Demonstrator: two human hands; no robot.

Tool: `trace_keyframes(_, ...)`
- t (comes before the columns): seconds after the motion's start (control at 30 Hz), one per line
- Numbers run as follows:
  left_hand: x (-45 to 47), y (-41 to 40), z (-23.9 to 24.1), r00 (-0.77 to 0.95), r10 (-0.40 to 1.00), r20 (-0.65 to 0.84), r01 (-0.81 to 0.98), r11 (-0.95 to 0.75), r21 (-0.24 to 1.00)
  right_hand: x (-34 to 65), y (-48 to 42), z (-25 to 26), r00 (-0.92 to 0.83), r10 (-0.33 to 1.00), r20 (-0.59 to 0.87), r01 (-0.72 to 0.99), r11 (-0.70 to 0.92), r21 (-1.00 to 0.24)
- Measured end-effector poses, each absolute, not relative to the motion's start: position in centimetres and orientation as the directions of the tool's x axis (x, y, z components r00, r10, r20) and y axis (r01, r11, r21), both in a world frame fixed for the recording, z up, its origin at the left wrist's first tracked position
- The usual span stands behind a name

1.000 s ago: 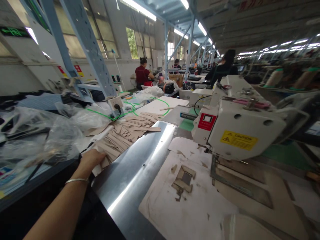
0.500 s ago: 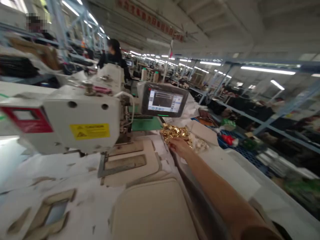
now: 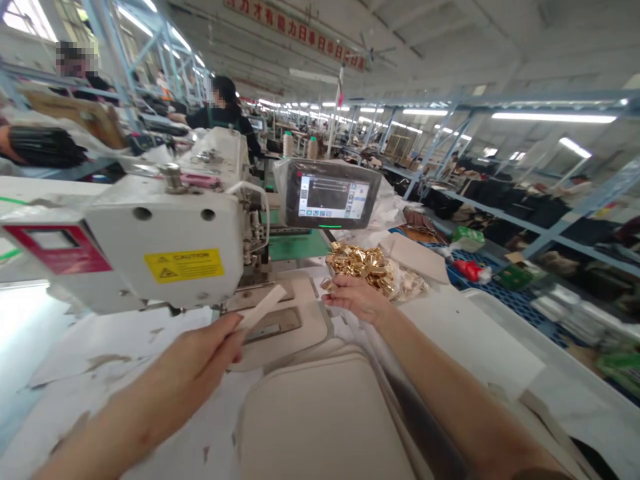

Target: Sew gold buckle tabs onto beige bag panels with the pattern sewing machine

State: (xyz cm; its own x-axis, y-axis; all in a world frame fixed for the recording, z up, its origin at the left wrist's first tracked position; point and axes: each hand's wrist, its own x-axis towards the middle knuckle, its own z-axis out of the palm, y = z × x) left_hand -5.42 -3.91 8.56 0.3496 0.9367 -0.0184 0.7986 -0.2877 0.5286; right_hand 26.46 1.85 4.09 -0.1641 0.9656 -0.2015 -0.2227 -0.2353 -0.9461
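My left hand [image 3: 213, 347] pinches a flat beige strip [image 3: 265, 305] over a beige panel [image 3: 307, 313] with a slot-shaped opening. This panel lies beside the head of a sewing machine [image 3: 165, 227]. To the right, my right hand [image 3: 355, 299] has its fingers closed at the near side of a pile of shiny gold metal fittings [image 3: 367, 267]. A small gold metal fitting [image 3: 327, 285] shows at its fingertips. Nearer to me, rounded beige panels [image 3: 320, 413] lie stacked.
A control screen [image 3: 333, 195] stands behind the gold pile. White sheets [image 3: 200, 407] with scraps cover the table at the left. On the right are a flat beige piece [image 3: 417, 255] and a blue crate [image 3: 520, 313]. A co-worker [image 3: 227, 113] sits beyond the machine.
My left hand has come into view with the beige strip, over the slotted panel. My right hand has drawn slightly back from the gold pile, with a small fitting at its fingertips.
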Motion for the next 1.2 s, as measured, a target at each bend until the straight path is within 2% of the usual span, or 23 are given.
trace_keyframes(0.03,-4.1,-3.6,8.7,0.407,0.912,-0.047,0.768,-0.314,0.559,25.7,1.6,4.1,-0.176,0.963,-0.205,-0.202,-0.239,-0.950)
trace_keyframes(0.13,-0.9,-2.4,8.6,0.396,0.917,-0.050,0.779,-0.307,0.547,23.6,0.9,4.1,-0.249,0.940,-0.235,-0.197,-0.286,-0.938)
trace_keyframes(0.33,-0.3,-2.1,7.0,0.341,0.938,-0.067,0.876,-0.291,0.384,21.6,0.6,3.0,-0.382,0.870,-0.311,-0.386,-0.456,-0.802)
trace_keyframes(0.4,-0.4,-2.3,6.7,0.339,0.939,-0.067,0.900,-0.302,0.314,21.4,0.6,2.5,-0.350,0.888,-0.300,-0.406,-0.432,-0.806)
trace_keyframes(0.53,0.0,-2.7,6.5,0.364,0.930,-0.053,0.911,-0.343,0.229,21.0,0.5,1.9,-0.231,0.953,-0.197,-0.364,-0.273,-0.891)
trace_keyframes(0.63,0.6,-3.1,6.7,0.387,0.921,-0.054,0.912,-0.373,0.168,20.6,0.7,1.5,-0.161,0.976,-0.148,-0.233,-0.183,-0.955)
trace_keyframes(0.73,1.1,-3.7,6.7,0.422,0.906,-0.036,0.902,-0.416,0.114,20.3,1.0,1.0,-0.070,0.989,-0.128,0.032,-0.126,-0.992)
trace_keyframes(0.8,1.4,-4.1,6.6,0.433,0.901,-0.018,0.899,-0.430,0.079,20.2,0.9,1.0,-0.047,0.996,-0.080,0.216,-0.068,-0.974)
trace_keyframes(0.9,1.7,-4.3,6.3,0.425,0.905,0.000,0.905,-0.425,0.025,20.1,0.3,1.5,-0.111,0.990,0.089,0.454,0.130,-0.882)
trace_keyframes(1.03,1.7,-4.2,5.9,0.438,0.899,0.019,0.899,-0.438,0.000,19.7,-1.2,2.8,-0.286,0.915,0.286,0.645,0.404,-0.649)
trace_keyframes(1.1,1.6,-4.1,5.7,0.445,0.895,0.020,0.895,-0.445,0.013,19.5,-1.7,3.1,-0.353,0.884,0.307,0.672,0.468,-0.574)
trace_keyframes(1.2,1.5,-3.8,5.2,0.458,0.889,0.032,0.888,-0.459,0.039,19.4,-2.0,3.2,-0.397,0.880,0.262,0.659,0.472,-0.586)
